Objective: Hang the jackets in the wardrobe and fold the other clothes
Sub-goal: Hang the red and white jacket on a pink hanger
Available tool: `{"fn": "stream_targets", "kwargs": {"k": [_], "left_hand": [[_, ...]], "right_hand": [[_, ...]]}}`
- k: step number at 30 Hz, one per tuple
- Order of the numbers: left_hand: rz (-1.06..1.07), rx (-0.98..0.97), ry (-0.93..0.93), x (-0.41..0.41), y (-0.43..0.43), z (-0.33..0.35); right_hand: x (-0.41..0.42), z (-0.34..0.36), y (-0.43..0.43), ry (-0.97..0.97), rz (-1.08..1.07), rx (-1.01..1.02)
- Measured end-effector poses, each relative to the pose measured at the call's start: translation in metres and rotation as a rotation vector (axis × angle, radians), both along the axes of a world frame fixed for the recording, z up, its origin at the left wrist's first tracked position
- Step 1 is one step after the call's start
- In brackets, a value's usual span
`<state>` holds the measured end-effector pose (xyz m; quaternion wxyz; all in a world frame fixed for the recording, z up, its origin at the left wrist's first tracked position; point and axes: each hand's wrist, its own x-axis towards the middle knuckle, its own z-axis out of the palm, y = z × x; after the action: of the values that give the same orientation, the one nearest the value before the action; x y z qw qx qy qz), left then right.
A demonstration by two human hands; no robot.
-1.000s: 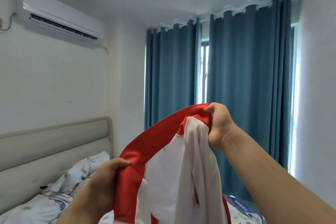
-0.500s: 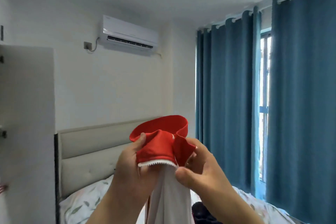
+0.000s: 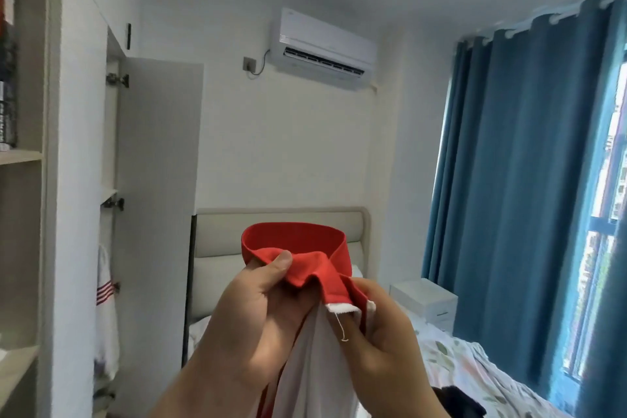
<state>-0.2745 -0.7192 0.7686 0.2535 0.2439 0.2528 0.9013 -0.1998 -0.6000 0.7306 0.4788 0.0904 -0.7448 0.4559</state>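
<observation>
Head view: left grip [image 3: 258, 309] and right grip [image 3: 380, 332] each pinch the red collar [image 3: 295, 238] of a white jacket [image 3: 312, 366], whose body hangs between them, a loose thread [image 3: 340, 326] dangling

Jacket [image 3: 312, 377] lower body cut off by bottom edge.

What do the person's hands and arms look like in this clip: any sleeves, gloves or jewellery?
The left hand and right hand are bare: no gloves, and no rings on the fingers that show. The left thumbnail is short and unpainted. Both forearms are bare down to the frame's bottom edge, with no sleeve, watch or bracelet in view.
</observation>
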Motion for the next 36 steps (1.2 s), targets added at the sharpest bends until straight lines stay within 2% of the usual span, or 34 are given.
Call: {"fn": "stream_targets", "kwargs": {"k": [4,6,8,11,13,14,17,19,25,28,31,36], "left_hand": [[0.06,-0.031,-0.039,-0.061,-0.04,-0.022],[0.131,-0.072,0.03,-0.089,-0.059,-0.035],[0.309,-0.149,0.113,-0.114,-0.077,-0.051],[0.665,-0.464,0.301,-0.149,-0.096,-0.078],[0.62,-0.628,0.398,-0.164,-0.101,-0.089],[0.51,-0.657,0.382,-0.17,-0.102,-0.094],[0.191,-0.575,0.088,-0.181,-0.104,-0.106],[0.159,-0.512,-0.033,-0.19,-0.106,-0.114],[0.373,-0.362,-0.151,-0.239,-0.1,-0.118],[0.44,-0.415,-0.125,-0.264,-0.084,-0.12],[0.608,-0.539,-0.107,-0.293,-0.064,-0.122],[0.785,-0.66,-0.146,-0.334,-0.039,-0.136]], "right_hand": [[-0.057,-0.007,-0.026,-0.027,0.054,-0.123],[-0.077,-0.005,-0.038,-0.072,0.12,-0.208],[-0.096,-0.005,-0.048,-0.144,0.196,-0.364],[-0.118,-0.006,-0.055,-0.238,0.295,-0.583],[-0.131,-0.006,-0.055,-0.286,0.384,-0.655],[-0.138,-0.007,-0.053,-0.304,0.425,-0.686],[-0.157,-0.01,-0.045,-0.329,0.516,-0.726],[-0.17,-0.014,-0.04,-0.34,0.543,-0.729],[-0.229,-0.043,-0.021,-0.388,0.482,-0.8],[-0.264,-0.056,-0.006,-0.389,0.435,-0.817],[-0.302,-0.068,0.017,-0.418,0.378,-0.821],[-0.362,-0.094,0.051,-0.494,0.339,-0.804]]}}
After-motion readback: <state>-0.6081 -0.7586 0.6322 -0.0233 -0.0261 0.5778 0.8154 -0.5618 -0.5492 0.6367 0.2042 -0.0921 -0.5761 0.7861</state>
